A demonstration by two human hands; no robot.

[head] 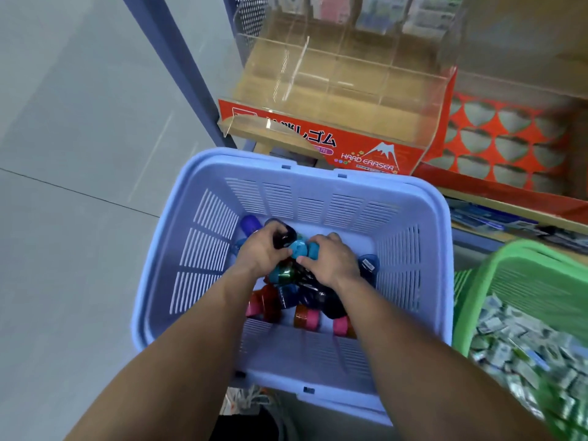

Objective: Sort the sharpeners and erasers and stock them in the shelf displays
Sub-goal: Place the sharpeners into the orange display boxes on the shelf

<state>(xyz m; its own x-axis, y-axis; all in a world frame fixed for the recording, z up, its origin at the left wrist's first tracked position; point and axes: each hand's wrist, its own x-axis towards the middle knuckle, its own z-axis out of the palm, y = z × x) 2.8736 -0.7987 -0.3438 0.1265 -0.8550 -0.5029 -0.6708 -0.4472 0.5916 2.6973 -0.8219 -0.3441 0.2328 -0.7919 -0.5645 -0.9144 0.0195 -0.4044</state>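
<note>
1. Lavender plastic is the basket (159,249) that I take as my landmark; it has slotted walls and fills the middle of my view.
2. Inside this basket, on its bottom, I see a heap of sharpeners (286,300) in pink, orange, red, blue and dark colours.
3. My left hand (261,253) is down inside the basket, over the far part of the heap. Its fingers are curled round a dark sharpener (284,237).
4. My right hand (331,262) is just beside the left one, also inside the basket. Its thumb and fingers pinch a light-blue sharpener (302,249), which lies between the two hands, next to the dark one.
5. To the right of the basket stands a green basket (477,281) full of small wrapped erasers (515,338). I cannot tell if the two baskets touch.
6. Beyond the far rim of the basket I see a red carton (366,154) printed "HARD ERASER".
7. Behind and above that carton, still beyond the basket, is a clear display case (334,74) with thin dividers.
8. To the left of the basket there is a grey tiled floor (79,154).
</note>
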